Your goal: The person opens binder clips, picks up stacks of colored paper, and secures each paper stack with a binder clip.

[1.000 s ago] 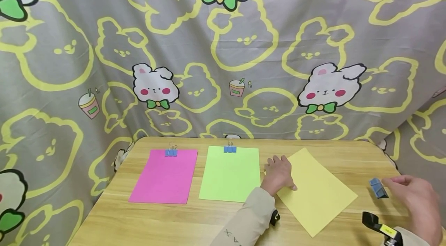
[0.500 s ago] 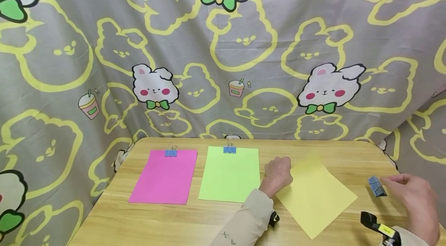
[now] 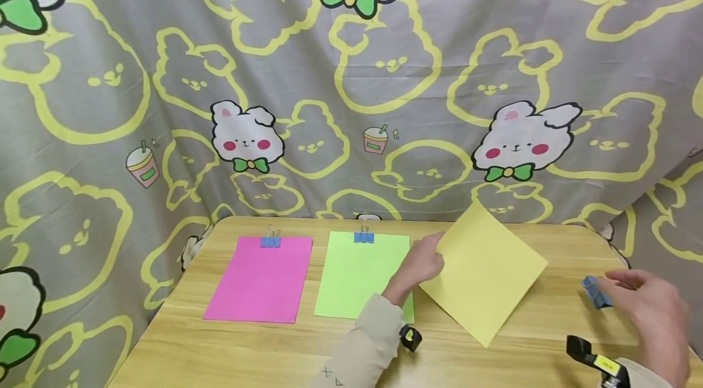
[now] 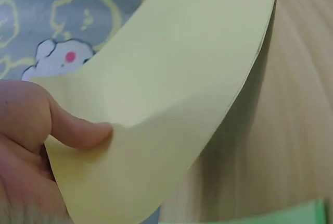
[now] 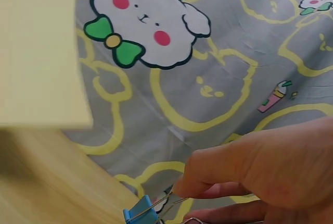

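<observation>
My left hand (image 3: 418,265) grips the left corner of a yellow paper stack (image 3: 486,275), thumb on top and the other fingers hidden beneath. In the left wrist view the stack (image 4: 171,73) bends upward, a shadow under its raised edge. Off to the right, my right hand (image 3: 653,312) pinches a blue binder clip (image 3: 596,292) between thumb and fingers. The right wrist view shows this clip (image 5: 140,211) held by its wire handles, the yellow paper (image 5: 41,52) apart from it at upper left.
Pink paper (image 3: 260,284) and green paper (image 3: 359,281) lie on the wooden table (image 3: 230,351), each with a blue binder clip at its top edge. The left forearm crosses close by the green paper. A patterned curtain (image 3: 307,83) hangs behind the table.
The left hand has taken hold of the yellow paper's corner and lifted it, shifting the paper up and slightly left. The right hand with its binder clip has stayed nearly still.
</observation>
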A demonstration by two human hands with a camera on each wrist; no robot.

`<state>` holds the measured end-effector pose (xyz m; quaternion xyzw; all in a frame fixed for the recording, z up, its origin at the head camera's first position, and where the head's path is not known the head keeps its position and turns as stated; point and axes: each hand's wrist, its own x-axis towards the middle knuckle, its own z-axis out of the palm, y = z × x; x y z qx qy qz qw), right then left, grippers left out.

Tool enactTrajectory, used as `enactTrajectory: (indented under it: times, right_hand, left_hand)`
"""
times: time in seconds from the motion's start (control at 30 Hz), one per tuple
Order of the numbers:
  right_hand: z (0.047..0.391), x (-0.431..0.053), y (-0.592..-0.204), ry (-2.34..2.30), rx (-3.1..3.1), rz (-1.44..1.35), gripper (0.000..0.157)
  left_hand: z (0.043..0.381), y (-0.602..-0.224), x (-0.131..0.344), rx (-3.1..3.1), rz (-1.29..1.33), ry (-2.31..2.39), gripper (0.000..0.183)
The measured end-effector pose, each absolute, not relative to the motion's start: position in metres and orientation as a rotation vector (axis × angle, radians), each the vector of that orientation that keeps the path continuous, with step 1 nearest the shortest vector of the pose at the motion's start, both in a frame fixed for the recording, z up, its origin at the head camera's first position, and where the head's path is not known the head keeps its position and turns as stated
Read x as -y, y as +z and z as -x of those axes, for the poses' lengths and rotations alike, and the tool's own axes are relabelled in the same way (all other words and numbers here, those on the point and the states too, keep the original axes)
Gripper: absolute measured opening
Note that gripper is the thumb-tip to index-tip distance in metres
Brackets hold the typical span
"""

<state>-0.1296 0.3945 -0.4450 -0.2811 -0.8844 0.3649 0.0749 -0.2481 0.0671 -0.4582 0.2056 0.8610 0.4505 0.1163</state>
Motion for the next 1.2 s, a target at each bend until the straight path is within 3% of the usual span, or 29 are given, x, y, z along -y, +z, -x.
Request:
enactTrajectory:
  times: [0.23,0.53,0.77,1.03,1.2]
  right_hand:
    - [0.141,-0.395,-0.454,1.084,2.793,0.753,0.062]
    - [0.146,-0.397,-0.462,1.054,2.860,0.589,0.062]
    - [0.154,-0.388,-0.459,1.037,2.868,0.511,0.053]
    - [0.156,-0.385,-0.458,0.997,2.881,0.479,0.054]
    - [0.155,-0.384,-0.457,0.977,2.884,0.461,0.053]
  left_hand:
    - [0.259,-0.452,-0.027,-2.410,-0.548,1.601,0.039]
    - [0.276,-0.463,0.024,-2.391,-0.641,1.815,0.032]
    - [0.282,-0.473,0.068,-2.311,-0.495,2.075,0.028]
    - [0.287,-0.484,0.107,-2.265,-0.636,1.956,0.030]
    - [0.289,-0.489,0.118,-2.321,-0.593,1.906,0.028]
